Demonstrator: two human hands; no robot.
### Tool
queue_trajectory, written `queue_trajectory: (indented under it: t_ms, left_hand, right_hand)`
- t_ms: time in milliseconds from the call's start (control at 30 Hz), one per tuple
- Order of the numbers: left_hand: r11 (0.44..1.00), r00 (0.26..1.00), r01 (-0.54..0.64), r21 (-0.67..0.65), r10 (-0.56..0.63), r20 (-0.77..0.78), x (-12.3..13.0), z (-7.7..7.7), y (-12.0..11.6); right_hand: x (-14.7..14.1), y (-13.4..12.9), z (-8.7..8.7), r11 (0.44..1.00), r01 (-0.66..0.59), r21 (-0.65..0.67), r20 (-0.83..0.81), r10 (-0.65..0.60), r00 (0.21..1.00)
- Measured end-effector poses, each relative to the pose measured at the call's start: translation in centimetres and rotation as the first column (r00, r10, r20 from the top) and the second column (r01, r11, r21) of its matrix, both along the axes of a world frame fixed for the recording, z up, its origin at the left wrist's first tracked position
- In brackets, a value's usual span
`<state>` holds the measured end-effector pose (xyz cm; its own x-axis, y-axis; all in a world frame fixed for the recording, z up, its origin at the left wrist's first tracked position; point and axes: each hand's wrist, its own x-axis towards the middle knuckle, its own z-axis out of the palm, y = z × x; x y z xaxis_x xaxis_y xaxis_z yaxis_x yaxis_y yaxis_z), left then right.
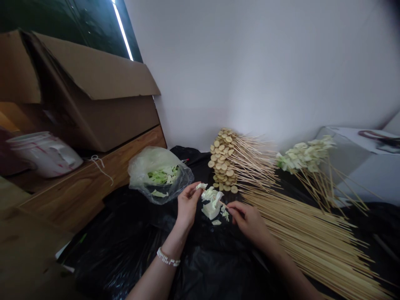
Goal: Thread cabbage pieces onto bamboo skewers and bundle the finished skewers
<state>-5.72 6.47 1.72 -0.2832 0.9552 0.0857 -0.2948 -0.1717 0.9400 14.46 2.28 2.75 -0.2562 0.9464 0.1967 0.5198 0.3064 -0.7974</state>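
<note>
My left hand (187, 204) pinches a small pale cabbage piece (201, 186). My right hand (248, 223) grips a thin bamboo skewer (222, 203) whose tip points toward that piece. Torn cabbage leaves (212, 204) lie on the black plastic sheet (200, 271) just between my hands. Behind them, a clear plastic bag (159, 175) holds more chopped cabbage. Round tan slices on skewers (222, 160) form a tall pile, and skewered cabbage (304, 156) lies to the right. A large spread of loose bamboo skewers (312, 237) reaches out beside my right hand.
A cardboard box (93, 96) sits on a wooden shelf (93, 179) at the left, with a stained white bucket (43, 154) and a loose white string (101, 168). A white wall (250, 75) stands behind, and a white bag (359, 162) lies at the right.
</note>
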Motion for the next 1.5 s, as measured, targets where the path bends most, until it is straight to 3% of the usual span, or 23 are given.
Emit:
queue_trajectory:
  t_ms: [300, 500, 633, 967, 1067, 1133, 1200, 1233, 1333, 1400, 1500]
  left_hand:
    - [0.998, 0.992, 0.021, 0.051, -0.014, -0.127, 0.4, 0.4, -0.4]
    - [0.998, 0.996, 0.065, -0.024, -0.066, -0.058, 0.6, 0.6, -0.7]
    - [0.994, 0.983, 0.105, -0.006, -0.105, -0.150, 0.4, 0.6, -0.8]
    - [0.997, 0.972, 0.077, 0.007, -0.074, -0.224, 0.3, 0.6, -0.8]
    - [0.999, 0.989, 0.053, 0.010, -0.051, -0.137, 0.5, 0.6, -0.7]
    - [0.996, 0.980, 0.075, 0.042, -0.066, -0.190, 0.6, 0.5, -0.7]
    - [0.986, 0.908, 0.145, 0.083, -0.100, -0.406, 0.5, 0.4, -0.7]
    - [0.975, 0.833, 0.202, 0.093, -0.121, -0.540, 0.5, 0.3, -0.8]
    - [0.920, 0.527, 0.391, 0.036, -0.192, -0.828, 0.4, 0.2, -1.3]
    - [0.883, 0.346, 0.468, -0.040, -0.225, -0.911, 0.2, 0.1, -1.6]
    - [0.859, 0.173, 0.496, -0.125, -0.239, -0.955, 0.0, 0.0, -1.8]
  right_hand:
    - [-0.2, -0.1, -0.2, 1.000, 0.012, 0.022, -0.014, -0.011, 1.000]
    - [-0.2, 0.0, -0.4, 0.999, 0.032, 0.014, -0.023, -0.031, 0.999]
    - [-0.1, 0.1, -0.5, 0.999, 0.035, 0.014, -0.004, -0.034, 0.999]
    - [0.0, 0.0, -0.3, 0.999, 0.033, 0.015, -0.027, -0.033, 0.999]
    - [0.3, 0.1, -0.2, 0.996, 0.083, 0.040, -0.071, -0.080, 0.994]
    - [0.7, 0.3, -0.1, 0.987, 0.145, 0.073, -0.119, -0.136, 0.983]
    - [1.0, 0.5, 0.0, 0.973, 0.209, 0.096, -0.163, -0.192, 0.968]
    - [1.2, 0.5, 0.1, 0.967, 0.235, 0.100, -0.179, -0.215, 0.960]
    - [1.3, 0.6, 0.3, 0.958, 0.269, 0.100, -0.196, -0.246, 0.949]
    - [1.3, 0.6, 0.4, 0.960, 0.263, 0.094, -0.195, -0.242, 0.951]
    - [1.1, 0.4, 0.5, 0.963, 0.254, 0.089, -0.193, -0.234, 0.953]
